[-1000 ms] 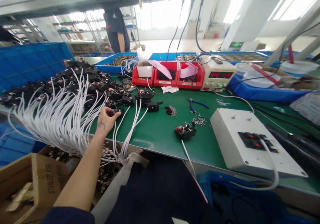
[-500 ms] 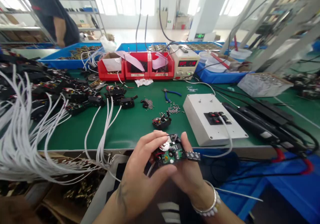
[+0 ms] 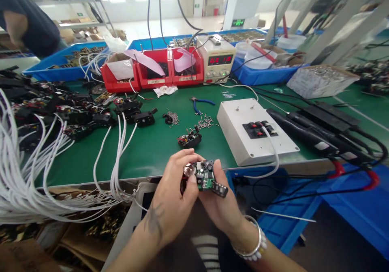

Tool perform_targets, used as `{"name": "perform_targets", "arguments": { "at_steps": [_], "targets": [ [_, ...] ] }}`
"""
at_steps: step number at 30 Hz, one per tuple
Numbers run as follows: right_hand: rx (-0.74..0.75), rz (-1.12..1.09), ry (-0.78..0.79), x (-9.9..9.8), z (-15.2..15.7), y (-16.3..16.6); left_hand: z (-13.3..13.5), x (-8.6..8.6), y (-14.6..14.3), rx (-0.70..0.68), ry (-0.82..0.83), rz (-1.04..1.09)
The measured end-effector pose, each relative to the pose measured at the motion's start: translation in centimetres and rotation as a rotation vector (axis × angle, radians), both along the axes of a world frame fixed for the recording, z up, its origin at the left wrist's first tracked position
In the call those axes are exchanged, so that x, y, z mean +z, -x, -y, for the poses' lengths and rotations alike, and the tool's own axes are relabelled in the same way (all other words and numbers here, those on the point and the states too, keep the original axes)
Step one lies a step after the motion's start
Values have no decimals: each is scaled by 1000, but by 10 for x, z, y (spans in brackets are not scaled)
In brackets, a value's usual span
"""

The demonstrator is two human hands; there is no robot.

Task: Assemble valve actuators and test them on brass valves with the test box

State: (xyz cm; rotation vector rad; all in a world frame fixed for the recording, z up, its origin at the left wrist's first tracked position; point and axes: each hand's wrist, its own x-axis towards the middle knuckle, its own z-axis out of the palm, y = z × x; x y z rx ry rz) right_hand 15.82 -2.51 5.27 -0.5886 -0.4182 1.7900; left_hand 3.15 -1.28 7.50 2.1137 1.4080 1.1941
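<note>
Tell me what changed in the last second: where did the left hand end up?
The left hand left the pile of wired black modules at the far left and came back toward the body with one circuit-board module. The right hand, out of view before, now grips it too, just off the green mat. The white terminal box, blue-handled pliers and lone module lie as before.
</note>
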Motion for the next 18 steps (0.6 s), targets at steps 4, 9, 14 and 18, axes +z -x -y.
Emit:
{"name": "perform_targets", "arguments": {
  "at_steps": [4, 9, 14, 18],
  "targets": [
    [-52, 10, 32, 1, -3, -6, -79, -4, 29, 195, 29, -56],
    [4, 27, 44, -2, 0, -8, -169, -27, 48, 231, 145, -221],
    [3, 48, 47, -4, -1, -8, -179, -49, 49, 256, 209, -307],
    [12, 28, 33, -3, -2, -9, -160, -48, 50, 325, 198, -274]
  ]
}}
